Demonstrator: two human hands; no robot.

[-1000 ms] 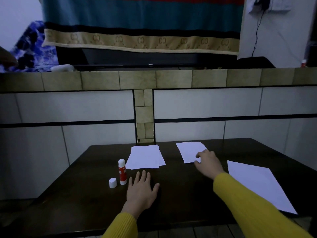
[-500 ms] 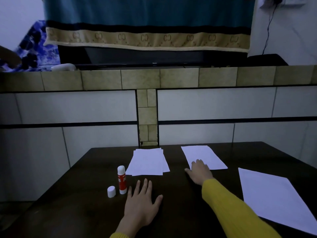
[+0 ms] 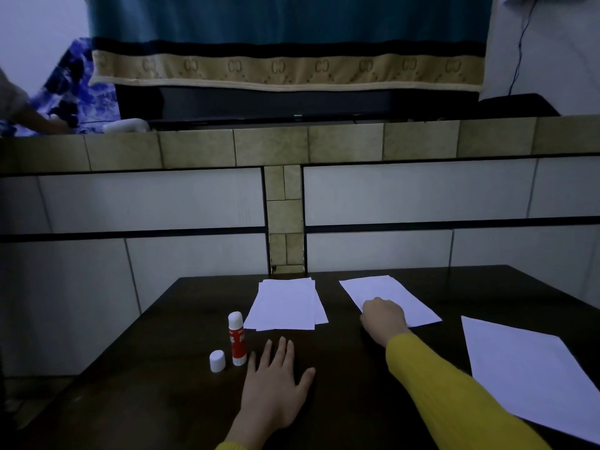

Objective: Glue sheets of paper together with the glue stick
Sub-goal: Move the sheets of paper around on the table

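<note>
A red glue stick (image 3: pixel 236 339) stands upright and uncapped on the dark table (image 3: pixel 344 381), with its white cap (image 3: pixel 217 361) beside it on the left. My left hand (image 3: pixel 276 384) lies flat on the table just right of the stick, fingers spread, holding nothing. Behind the stick lies a small stack of white sheets (image 3: pixel 284 303). To its right lies a single white sheet (image 3: pixel 402 295). My right hand (image 3: pixel 383 316) rests on that sheet's near left edge, fingers curled onto the paper.
A larger white sheet (image 3: pixel 532 375) lies at the table's right side, reaching the near edge. A tiled wall with a ledge (image 3: pixel 292 147) rises right behind the table. Another person's arm (image 3: pixel 29 118) shows at the far left on the ledge.
My right hand has slid from the single sheet's right side to its near left edge and curled its fingers. The left hand stays flat. The view has shifted slightly.
</note>
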